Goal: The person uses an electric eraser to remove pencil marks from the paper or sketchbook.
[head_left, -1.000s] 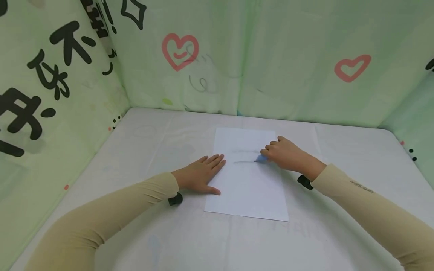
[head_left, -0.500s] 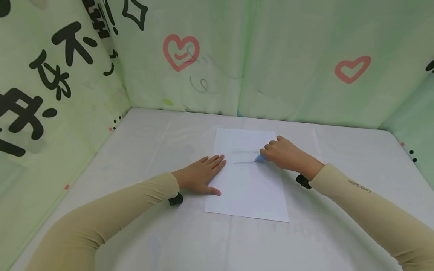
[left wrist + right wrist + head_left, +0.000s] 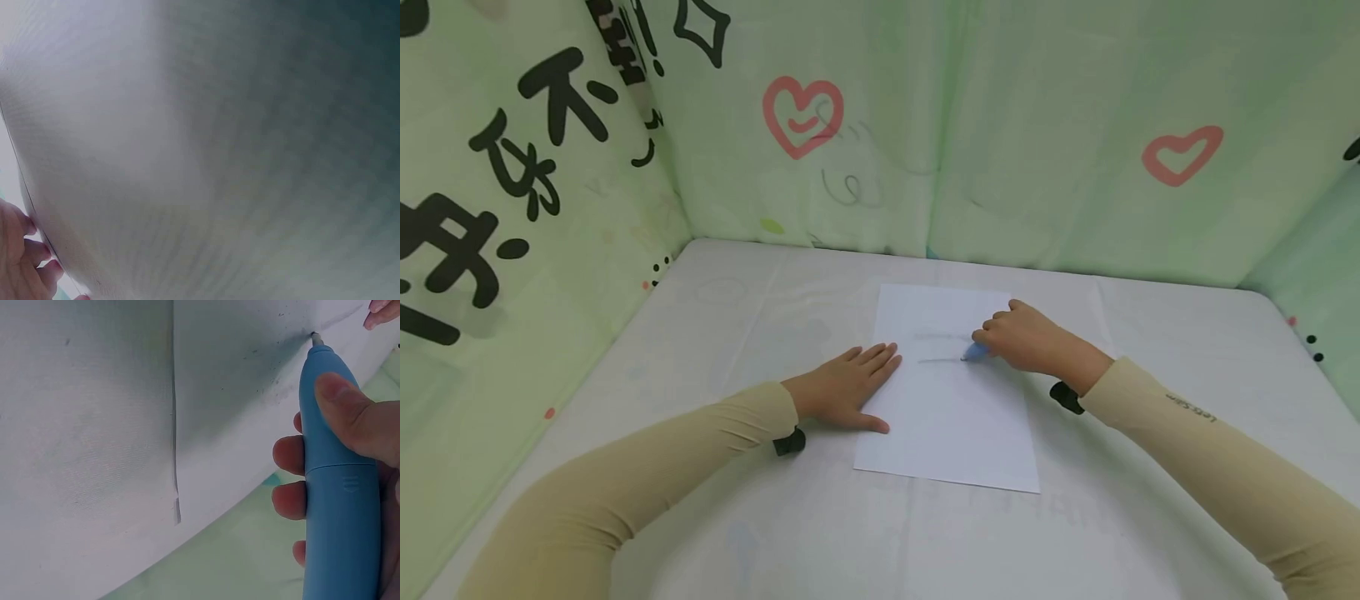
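Note:
A white sheet of paper (image 3: 947, 442) lies on the table, with a faint smudged line (image 3: 934, 337) above a darker pencil line (image 3: 937, 361). My left hand (image 3: 842, 388) rests flat on the sheet's left edge, fingers spread. My right hand (image 3: 1028, 340) grips a blue electric eraser (image 3: 340, 500), thumb along one side and fingers curled round the other. Its narrow tip (image 3: 317, 339) meets the paper at the right end of the lower line. Dark crumbs (image 3: 253, 353) are scattered near the tip. The left wrist view mostly shows blurred pale cloth, with fingers (image 3: 34, 253) at its lower left.
A white cloth (image 3: 737, 517) covers the table. Green curtains (image 3: 1037, 167) with hearts and black characters enclose the back and sides. A dark wrist camera (image 3: 788, 442) sits under the left cuff, another dark wrist camera (image 3: 1066, 397) under the right one.
My right hand and the electric eraser have shifted very slightly left along the lower line. My left hand stays in place on the sheet, and the head view has drifted a little.

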A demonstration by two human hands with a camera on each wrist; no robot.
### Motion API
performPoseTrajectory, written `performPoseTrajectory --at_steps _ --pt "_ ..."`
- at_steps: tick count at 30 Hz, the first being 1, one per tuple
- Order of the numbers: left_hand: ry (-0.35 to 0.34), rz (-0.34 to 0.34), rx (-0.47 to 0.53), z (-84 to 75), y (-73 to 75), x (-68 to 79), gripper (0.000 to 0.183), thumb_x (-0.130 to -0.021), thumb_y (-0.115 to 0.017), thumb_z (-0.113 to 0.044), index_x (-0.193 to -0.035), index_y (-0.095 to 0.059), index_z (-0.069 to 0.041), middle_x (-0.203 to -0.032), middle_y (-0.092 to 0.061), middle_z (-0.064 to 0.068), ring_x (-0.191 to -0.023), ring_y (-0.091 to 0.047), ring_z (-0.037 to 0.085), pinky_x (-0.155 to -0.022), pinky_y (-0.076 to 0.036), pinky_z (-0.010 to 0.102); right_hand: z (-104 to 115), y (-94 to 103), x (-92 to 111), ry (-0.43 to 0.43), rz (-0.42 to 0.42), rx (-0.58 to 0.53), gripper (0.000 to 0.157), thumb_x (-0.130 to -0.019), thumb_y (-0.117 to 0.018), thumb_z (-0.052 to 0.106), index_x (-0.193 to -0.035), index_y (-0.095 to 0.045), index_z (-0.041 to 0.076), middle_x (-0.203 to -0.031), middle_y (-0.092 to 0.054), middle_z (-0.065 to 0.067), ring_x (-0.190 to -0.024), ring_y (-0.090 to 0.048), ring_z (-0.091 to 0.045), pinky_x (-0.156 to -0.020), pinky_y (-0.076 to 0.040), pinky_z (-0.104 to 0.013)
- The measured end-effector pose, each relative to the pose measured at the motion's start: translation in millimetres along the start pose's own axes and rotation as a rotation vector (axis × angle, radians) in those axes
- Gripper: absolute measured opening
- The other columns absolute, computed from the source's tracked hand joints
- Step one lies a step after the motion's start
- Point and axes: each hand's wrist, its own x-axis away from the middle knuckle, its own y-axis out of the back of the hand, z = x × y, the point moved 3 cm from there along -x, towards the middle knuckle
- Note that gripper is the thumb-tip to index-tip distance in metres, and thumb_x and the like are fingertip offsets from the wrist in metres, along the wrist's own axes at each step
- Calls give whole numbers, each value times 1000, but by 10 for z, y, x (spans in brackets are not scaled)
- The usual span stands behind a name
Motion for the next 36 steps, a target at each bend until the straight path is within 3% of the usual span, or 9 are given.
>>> performPoseTrajectory --at_steps 7,12,19,25,36 --pt "-1 1 3 2 1 -11 100 -85 -40 -73 -152 -2 -9 -161 0 7 -149 -2 22 -120 -13 43 4 31 -33 -14 60 -10 16 -77 -76 16 -87 -65 10 -78 -68 -2 -68 -60 -18 -60 -38 -32" --pt "10 15 -8 8 -3 -25 100 -85 -40 -73 -152 -1 -10 -161 0 6 -149 -2 21 -120 -12 43 12 42 -58 8 47 -7 16 -76 -76 16 -83 -62 10 -75 -66 -2 -65 -59 -18 -58 -35 -31" --pt "3 11 -10 3 17 -21 100 -85 -40 -73 -152 -2 -9 -161 -1 7 -149 -2 22 -120 -13 43 13 50 -81 12 83 2 16 -77 -76 17 -84 -63 11 -76 -67 -2 -69 -61 -19 -61 -41 -35" --pt "4 8 -16 8 15 -17 100 -85 -40 -73 -152 -2 -9 -161 -1 7 -149 -3 22 -120 -13 43 24 64 -103 29 109 7 16 -77 -75 18 -84 -63 11 -74 -66 -1 -66 -60 -18 -58 -36 -31" --pt "14 25 -6 -3 0 -19 101 -85 -40 -73 -152 -1 -10 -161 1 6 -149 -1 21 -120 -12 43 33 47 -136 27 130 5 15 -78 -75 19 -87 -65 11 -76 -67 0 -68 -61 -17 -60 -38 -32"
